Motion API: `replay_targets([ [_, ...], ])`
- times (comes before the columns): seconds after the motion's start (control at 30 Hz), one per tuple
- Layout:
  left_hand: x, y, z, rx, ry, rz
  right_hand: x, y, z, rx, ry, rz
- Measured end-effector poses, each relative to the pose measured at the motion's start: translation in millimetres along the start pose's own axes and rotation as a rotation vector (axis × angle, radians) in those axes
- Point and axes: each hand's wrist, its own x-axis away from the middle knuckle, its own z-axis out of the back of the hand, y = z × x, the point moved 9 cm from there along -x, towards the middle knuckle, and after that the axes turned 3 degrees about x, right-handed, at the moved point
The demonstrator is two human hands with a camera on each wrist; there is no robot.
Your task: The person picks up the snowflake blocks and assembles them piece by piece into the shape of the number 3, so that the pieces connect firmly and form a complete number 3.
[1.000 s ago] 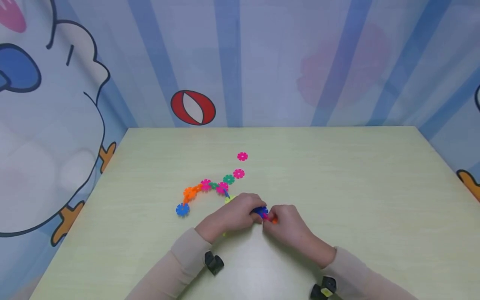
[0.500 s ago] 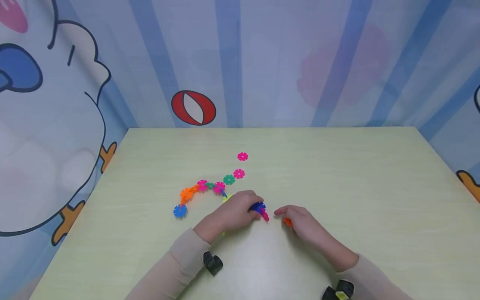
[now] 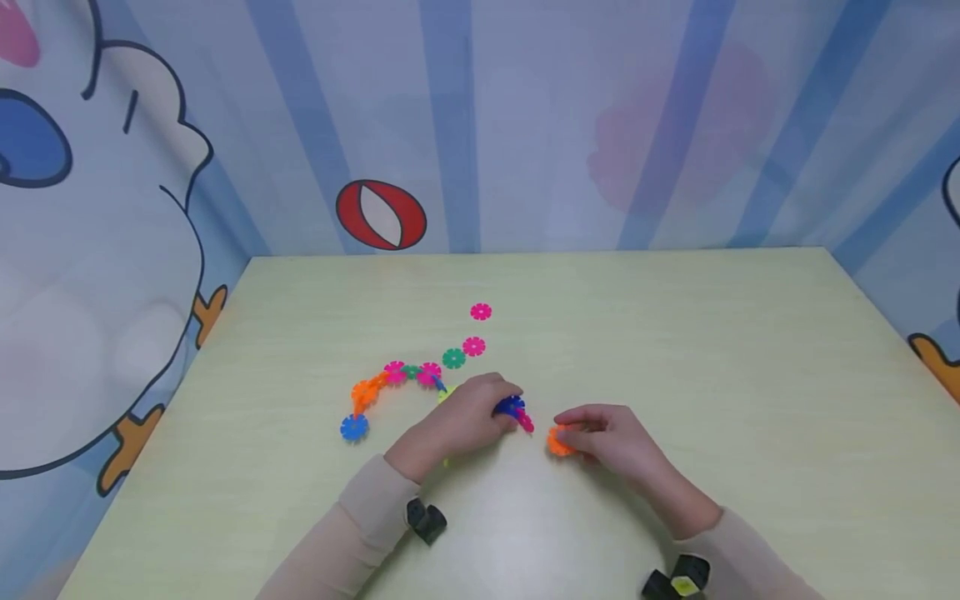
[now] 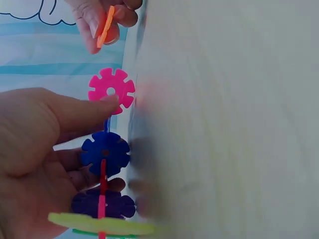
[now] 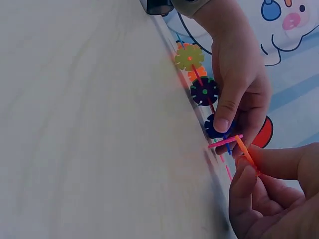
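Observation:
My left hand [image 3: 457, 421] grips one end of a chain of interlocked plastic snowflake discs, with its thumb and fingers round blue discs [image 4: 105, 153]. A pink disc [image 4: 110, 89] sticks out at that end, past the fingertips. The chain curves away to the left through yellow, pink, green and orange discs to a light blue disc [image 3: 354, 427]; part of it is hidden behind the left hand. To the right, my right hand [image 3: 611, 442] pinches a single orange disc [image 3: 559, 441] between thumb and fingers. In the head view a gap separates this disc from the pink one.
Beyond the chain, a loose green disc [image 3: 453, 358] and two loose pink discs, the nearer pink disc [image 3: 473, 346] and the farther pink disc [image 3: 481, 312], lie on the pale table [image 3: 712, 333]. A printed cloth backdrop [image 3: 540, 125] stands behind the table.
My right hand has drawn away to the right from the chain's pink end, and the orange disc now shows more fully in its fingers. The chain's far end has shifted slightly left.

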Motion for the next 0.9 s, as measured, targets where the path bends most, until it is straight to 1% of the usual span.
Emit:
replay_targets([
  [0.13,0.3,4.1,-1.6,0.003,-0.038,-0.045,-3.5,2.3,-5.9,-0.052,-0.041,0.012],
  [0.27,1.2,9.5,-2.4,-0.008,-0.055,-0.105,-6.1,4.1,-11.1,-0.074,-0.055,-0.01],
  [0.33,1.5,11.2,-2.4,-0.01,-0.058,-0.125,-6.4,4.4,-13.3,-0.075,-0.063,-0.024],
  [0.53,-0.2,11.1,-2.9,-0.026,-0.074,-0.137,-5.5,6.5,-20.4,-0.061,-0.121,-0.068],
  [0.67,-1.2,11.6,-3.5,-0.03,-0.081,-0.149,-6.7,7.3,-24.2,-0.08,-0.142,-0.085],
  [0.77,-1.7,12.6,-3.7,-0.025,-0.08,-0.163,-7.3,7.0,-25.9,-0.1,-0.14,-0.09],
  [0.9,-2.4,13.1,-3.5,-0.025,-0.076,-0.177,-7.1,5.2,-27.7,-0.097,-0.135,-0.091],
])
